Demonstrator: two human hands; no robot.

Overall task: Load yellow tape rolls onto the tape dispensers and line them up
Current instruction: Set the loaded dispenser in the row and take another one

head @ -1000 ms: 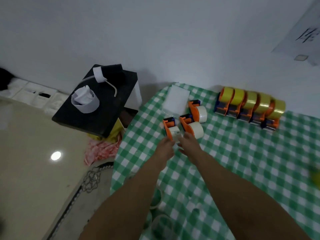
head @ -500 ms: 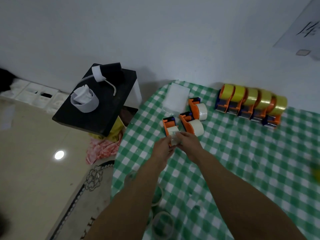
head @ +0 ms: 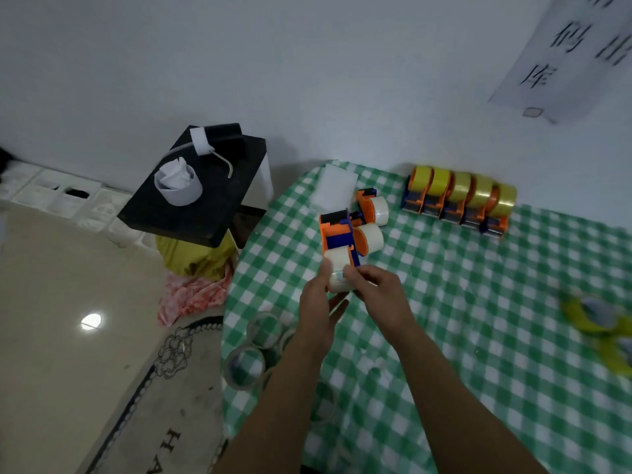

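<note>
Dispenser is lifting clear since earlier, sitting just beyond the hands. Left hand and right hand are both pinching its pale roll. Probably light, stiff plastic; holding the body sides suits best.

Dim, bluish light all over, and the wall has gone grey. One bright lamp glare bounces off the floor at left. Shadows are soft and faint. Wide-angle bend curves the edges, and the yellow rolls at far right smear into blur.
</note>
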